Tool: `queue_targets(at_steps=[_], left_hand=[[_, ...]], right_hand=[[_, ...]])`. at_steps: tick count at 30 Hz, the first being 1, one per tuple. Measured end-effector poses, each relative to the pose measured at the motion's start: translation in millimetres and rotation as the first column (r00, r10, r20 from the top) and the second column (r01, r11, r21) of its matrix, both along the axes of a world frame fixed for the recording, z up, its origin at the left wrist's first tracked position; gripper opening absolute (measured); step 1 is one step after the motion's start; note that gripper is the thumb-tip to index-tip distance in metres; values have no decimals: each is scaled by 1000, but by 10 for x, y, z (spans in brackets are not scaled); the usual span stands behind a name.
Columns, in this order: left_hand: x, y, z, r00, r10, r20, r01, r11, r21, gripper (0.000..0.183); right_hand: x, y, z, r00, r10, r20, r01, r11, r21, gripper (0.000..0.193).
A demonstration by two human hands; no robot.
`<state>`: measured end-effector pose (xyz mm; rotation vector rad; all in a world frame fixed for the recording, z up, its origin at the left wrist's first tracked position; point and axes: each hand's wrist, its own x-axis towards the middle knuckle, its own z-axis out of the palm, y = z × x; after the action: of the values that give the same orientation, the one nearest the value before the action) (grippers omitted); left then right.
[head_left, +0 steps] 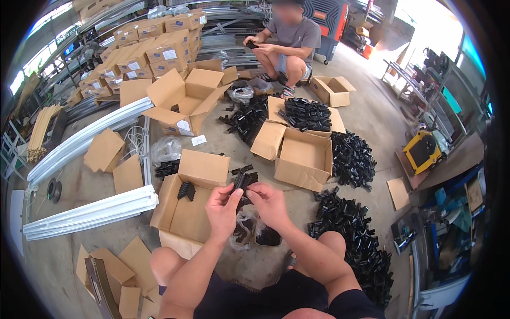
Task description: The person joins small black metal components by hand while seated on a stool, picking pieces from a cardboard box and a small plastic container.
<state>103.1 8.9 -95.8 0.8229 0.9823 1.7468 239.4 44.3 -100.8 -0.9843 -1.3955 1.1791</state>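
My left hand (222, 210) grips a black plastic part (241, 181), held up in front of my knees with the thumb along it. Close against its right side, the thumb and fingers of my right hand (270, 204) are pinched together; whatever is between them is too small to make out. Below my hands stand a clear plastic bag (243, 228) and a small open container (268, 235), both with dark small pieces inside. Left of my left hand is an open cardboard box (180, 226) with a short row of black parts (186, 191) in it.
Heaps of black parts (353, 239) lie along my right. An open box (305, 154) stands ahead, a larger one (183, 101) behind it to the left. Long white profiles (90, 212) lie at left. A co-worker (292, 40) squats at the back, holding a black part.
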Motion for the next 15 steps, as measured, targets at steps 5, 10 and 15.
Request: queue_targets(at_steps=[5,10,15], left_hand=[[-15,-7,-53,999,33,27,-34,999,30,18],[-31,-21,-37,1000,3,-14,-3,998,-57,21],[70,-27,-36,997,-41,64,39,999,36,21]], right_hand=[[-103,-48,100,997,-19,-73,5,983,-186,12],[-95,-46,23,988,-19,-152,-4,989,-149,10],[36,-5,-139,1000,2,-9,-3,995,-97,10]])
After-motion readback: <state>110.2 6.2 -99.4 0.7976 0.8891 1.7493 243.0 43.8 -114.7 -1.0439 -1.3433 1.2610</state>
